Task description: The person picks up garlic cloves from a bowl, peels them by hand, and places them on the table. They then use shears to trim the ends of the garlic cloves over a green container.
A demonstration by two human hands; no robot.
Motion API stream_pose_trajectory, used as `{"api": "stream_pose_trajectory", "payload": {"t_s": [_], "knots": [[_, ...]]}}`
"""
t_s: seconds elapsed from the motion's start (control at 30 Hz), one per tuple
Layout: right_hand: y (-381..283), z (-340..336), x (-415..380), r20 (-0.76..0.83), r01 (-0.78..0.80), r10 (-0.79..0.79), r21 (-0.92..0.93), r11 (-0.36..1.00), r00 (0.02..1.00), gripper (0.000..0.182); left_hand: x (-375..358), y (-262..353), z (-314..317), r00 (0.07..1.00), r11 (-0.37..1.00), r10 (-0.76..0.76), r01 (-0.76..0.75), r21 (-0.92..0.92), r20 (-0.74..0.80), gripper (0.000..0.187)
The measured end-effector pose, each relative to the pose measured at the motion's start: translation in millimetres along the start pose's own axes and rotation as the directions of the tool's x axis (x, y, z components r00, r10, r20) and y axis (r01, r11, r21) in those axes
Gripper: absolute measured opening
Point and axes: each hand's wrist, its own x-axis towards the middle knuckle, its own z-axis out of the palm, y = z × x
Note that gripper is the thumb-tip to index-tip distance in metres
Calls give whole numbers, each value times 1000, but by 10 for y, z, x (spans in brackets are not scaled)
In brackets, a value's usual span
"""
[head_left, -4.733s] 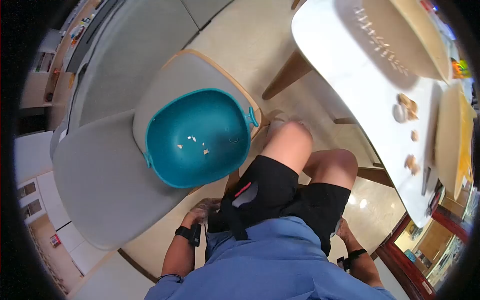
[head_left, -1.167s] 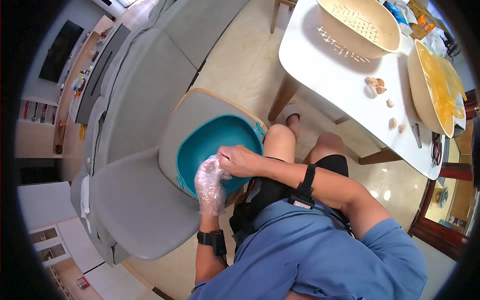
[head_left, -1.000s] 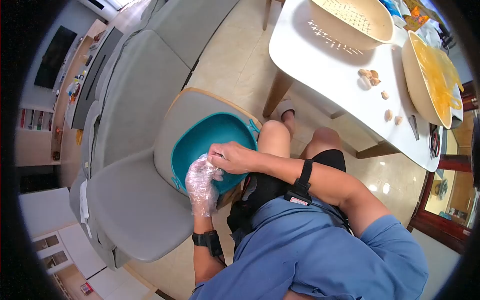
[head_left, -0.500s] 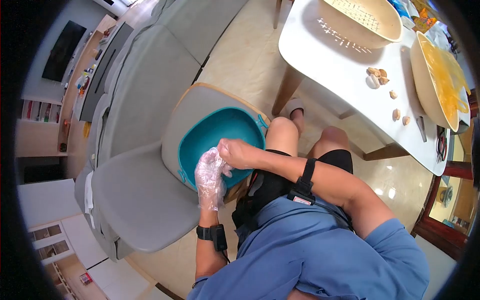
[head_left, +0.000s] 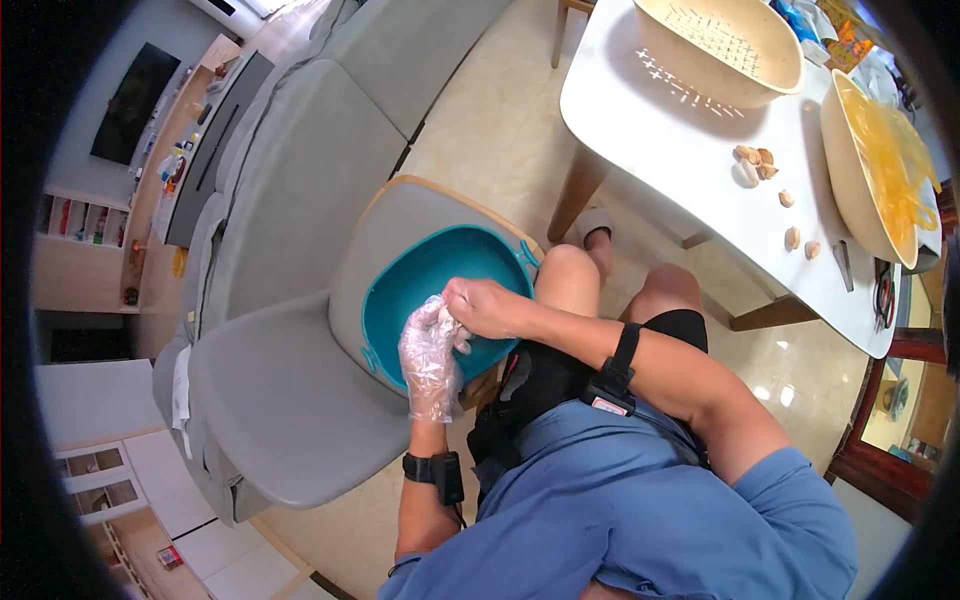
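My left hand (head_left: 430, 355) wears a clear plastic glove. Its fingers are curled in, close against my right hand (head_left: 483, 306), which is bare with thumb and fingers pinched together. A pale bit shows where the fingertips meet, too small and covered to name. Both hands are over the near part of a teal basin (head_left: 400, 270) with small side handles. The basin rests on the seat of a grey chair (head_left: 290, 400); the part of its inside that shows is plain teal.
A white table (head_left: 680, 140) at right bears a beige slotted basket (head_left: 770, 85), several garlic cloves (head_left: 765, 157), a small knife (head_left: 845, 265), red-handled scissors (head_left: 883, 293) and a beige bowl (head_left: 850, 185) holding a yellow plastic bag (head_left: 880, 150). A grey sofa (head_left: 300, 170) stands at left.
The whole view has shifted slightly with my head. My hands stay together over the basin, with only a small change in the fingers.
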Motion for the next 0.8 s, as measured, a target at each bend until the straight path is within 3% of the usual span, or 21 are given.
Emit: {"api": "stream_pose_trajectory", "payload": {"t_s": [0.07,0.13,0.17,0.23,0.27,0.33,0.37,0.43,0.47,0.5,0.53,0.57,0.6,0.63,0.67,0.7,0.73,0.8], "knots": [[70,29,6,3,-1,1,-41,999,1000,31,32,-43,-43,996,1000,-14,16,-25,84,36],[85,41,6,-9,-137,141,188,972,990,26,19,121,45,994,1000,-15,17,-10,106,38],[87,59,32,-9,-151,170,422,894,985,20,14,174,55,990,1000,-8,7,5,140,40],[-92,-66,39,94,-329,337,561,759,937,16,18,105,-8,994,995,-58,65,-71,90,34],[-57,-60,47,104,-331,332,558,761,938,16,18,102,-2,994,969,-83,96,-228,66,33],[10,-60,55,189,-362,385,818,448,903,16,-12,110,6,988,889,-157,144,-435,6,32],[-8,-84,48,195,-366,383,814,451,903,16,-14,120,9,988,888,-154,138,-438,0,32],[-43,-109,10,240,-428,470,835,347,850,20,-36,130,-17,992,976,-107,91,-197,-71,35],[-85,-130,-10,243,-438,480,829,349,843,27,-52,140,-25,991,976,-108,90,-200,-79,35],[-132,-142,-27,248,-444,481,825,349,841,27,-65,152,-26,992,998,-62,64,16,-106,33],[-180,-164,-45,233,-477,475,725,496,849,30,-69,154,-27,993,972,-13,40,232,-119,32],[-221,-182,-51,217,-494,466,602,628,858,33,-45,99,-80,993,973,-13,40,228,-120,32],[-209,-185,-45,230,-498,446,499,709,865,40,-6,22,-163,993,996,-74,78,41,-92,30],[-144,-127,-51,228,-500,450,498,708,864,40,15,-66,-230,990,982,-129,121,-145,-53,29],[-153,-45,-56,76,-307,299,323,895,951,40,16,-84,-223,990,981,-131,123,-149,-49,29],[-152,0,-67,-37,-99,103,100,990,994,41,10,-106,-209,991,965,-129,120,-233,-23,28],[-141,-23,-96,-61,-76,79,43,996,995,39,6,-125,-197,992,942,-125,120,-315,3,27],[-183,-36,-85,-60,-85,87,32,996,994,36,5,-100,-157,992,957,-122,106,-270,-43,29]]}}
